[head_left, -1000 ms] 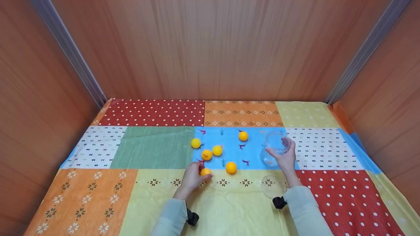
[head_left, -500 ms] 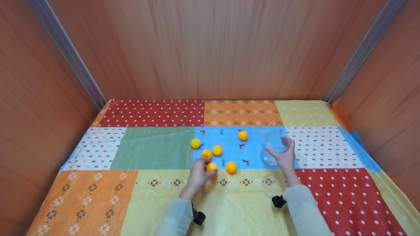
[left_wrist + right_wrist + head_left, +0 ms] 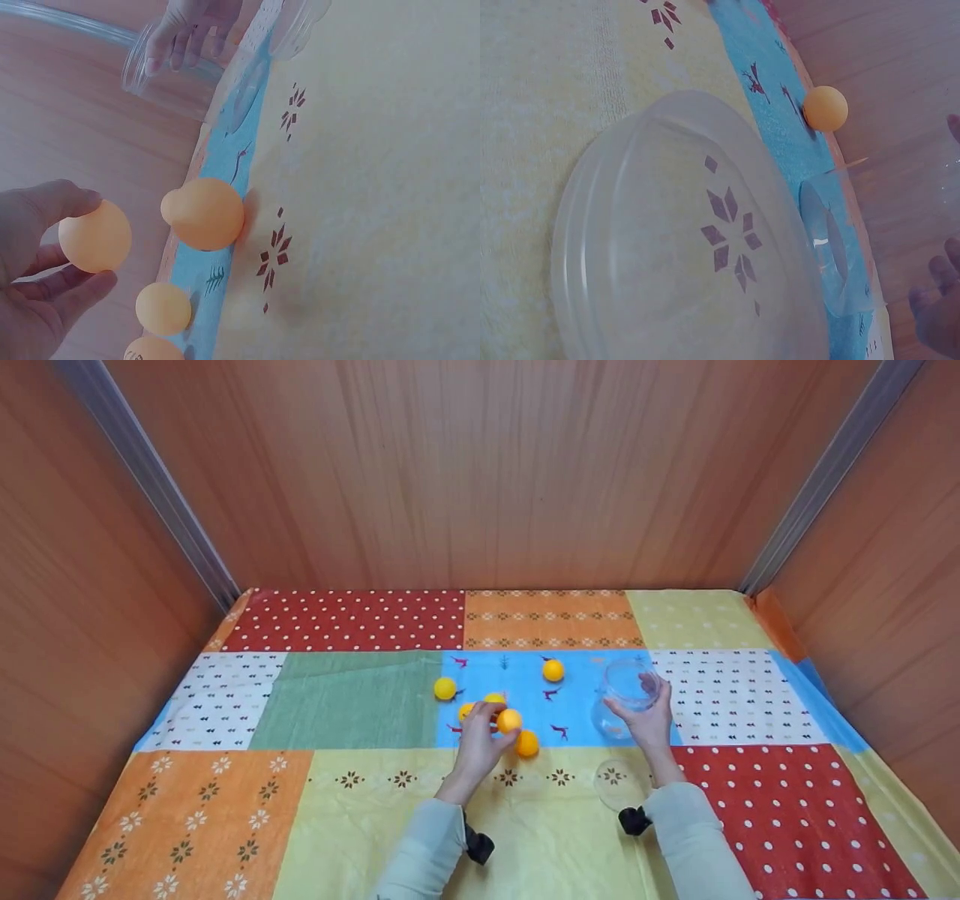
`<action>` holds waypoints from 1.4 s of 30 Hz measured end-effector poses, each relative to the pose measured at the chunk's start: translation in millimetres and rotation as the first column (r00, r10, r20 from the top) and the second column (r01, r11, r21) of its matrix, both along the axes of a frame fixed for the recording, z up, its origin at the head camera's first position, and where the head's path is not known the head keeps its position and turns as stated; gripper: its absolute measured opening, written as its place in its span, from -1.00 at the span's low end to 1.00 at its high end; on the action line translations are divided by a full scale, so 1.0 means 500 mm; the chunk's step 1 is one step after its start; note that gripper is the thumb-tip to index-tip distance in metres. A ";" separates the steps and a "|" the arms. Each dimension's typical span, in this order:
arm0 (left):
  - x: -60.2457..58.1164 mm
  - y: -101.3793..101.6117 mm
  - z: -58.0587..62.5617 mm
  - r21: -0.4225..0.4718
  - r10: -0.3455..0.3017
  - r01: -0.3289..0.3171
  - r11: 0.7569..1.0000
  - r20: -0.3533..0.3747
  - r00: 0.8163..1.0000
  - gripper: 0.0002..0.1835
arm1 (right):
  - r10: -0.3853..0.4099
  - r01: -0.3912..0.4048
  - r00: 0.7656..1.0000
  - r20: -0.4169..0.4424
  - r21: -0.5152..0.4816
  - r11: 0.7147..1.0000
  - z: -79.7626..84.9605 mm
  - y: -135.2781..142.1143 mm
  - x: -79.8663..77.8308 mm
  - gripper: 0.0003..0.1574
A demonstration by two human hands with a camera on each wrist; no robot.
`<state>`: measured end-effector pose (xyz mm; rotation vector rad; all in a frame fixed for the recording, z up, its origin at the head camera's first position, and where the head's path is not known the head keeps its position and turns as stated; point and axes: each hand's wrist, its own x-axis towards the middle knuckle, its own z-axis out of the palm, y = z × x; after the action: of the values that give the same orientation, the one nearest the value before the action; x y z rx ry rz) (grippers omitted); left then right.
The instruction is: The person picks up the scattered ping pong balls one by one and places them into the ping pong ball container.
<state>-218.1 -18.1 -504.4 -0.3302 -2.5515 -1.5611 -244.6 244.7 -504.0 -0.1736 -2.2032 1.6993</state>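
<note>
Lower right of centre, a clear, round lid (image 3: 624, 791) lies flat on patchwork cloth (image 3: 352, 840). At centre, the left hand (image 3: 480, 746) extends forward, thumb and fingertips pinching a smooth orange ball (image 3: 510, 721). Beyond, right of centre, the right hand (image 3: 651, 726) curls round a transparent jar (image 3: 616, 718), upright, long axis vertical, mouth upward.

The patchwork cloth (image 3: 360, 832) before me is carrying five balls (image 3: 527, 745), a jar (image 3: 626, 688) toward two o'clock, a lid (image 3: 619, 785) toward four.

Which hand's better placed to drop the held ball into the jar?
Left hand, likely: it pinches an orange ball, while the right hand is busy gripping the clear jar.
</note>
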 end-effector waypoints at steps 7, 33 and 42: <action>-0.020 0.036 0.013 0.060 -0.040 0.043 0.997 -0.043 0.998 -0.63 | -0.011 0.010 1.000 0.015 0.026 1.000 -0.037 0.017 -0.022 0.06; -0.048 0.189 0.040 0.079 -0.070 0.085 0.993 -0.185 0.980 -0.63 | -0.047 0.046 0.998 0.042 0.038 0.998 -0.045 0.016 -0.026 0.05; -0.054 0.235 0.062 0.085 -0.067 0.086 0.993 -0.199 0.978 -0.62 | -0.055 0.055 0.998 0.002 0.038 0.998 -0.044 0.013 -0.028 0.01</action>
<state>-245.3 99.5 -473.6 -0.5487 -2.3350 -1.5805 -258.6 251.0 -525.8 -0.2247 -2.2098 1.6286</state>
